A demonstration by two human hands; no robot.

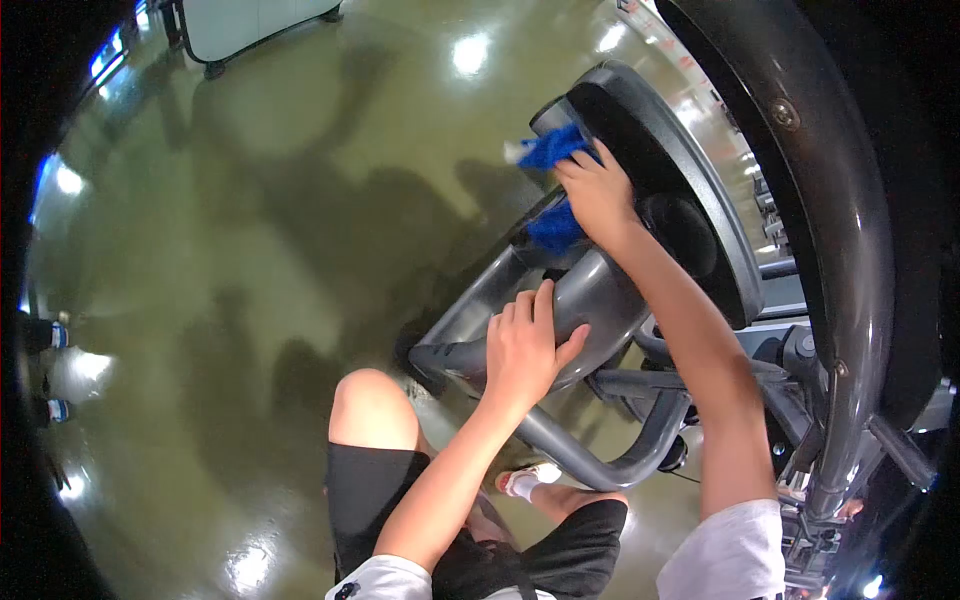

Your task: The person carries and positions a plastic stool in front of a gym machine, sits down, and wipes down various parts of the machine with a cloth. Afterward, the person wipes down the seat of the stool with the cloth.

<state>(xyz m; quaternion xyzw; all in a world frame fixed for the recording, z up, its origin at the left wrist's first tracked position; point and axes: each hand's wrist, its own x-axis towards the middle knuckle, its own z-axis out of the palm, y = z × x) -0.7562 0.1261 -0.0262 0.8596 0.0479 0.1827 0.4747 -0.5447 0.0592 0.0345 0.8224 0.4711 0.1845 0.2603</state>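
A blue cloth (555,228) with a whitish end hangs from my right hand (597,195), whose fingers are closed on it. That hand presses against the dark panel at the upper part of a grey exercise machine (612,295). Lower down, my left hand (522,342) lies on the machine's rounded grey housing with its fingers stretched out and its thumb apart, holding nothing. Part of the cloth is hidden behind my right fingers.
A thick curved dark frame (845,150) rises along the right side. Below my hands a bent grey tube (600,470) runs near my legs. Shiny greenish floor (250,330) stretches to the left, with a white panel on casters (250,25) at the top.
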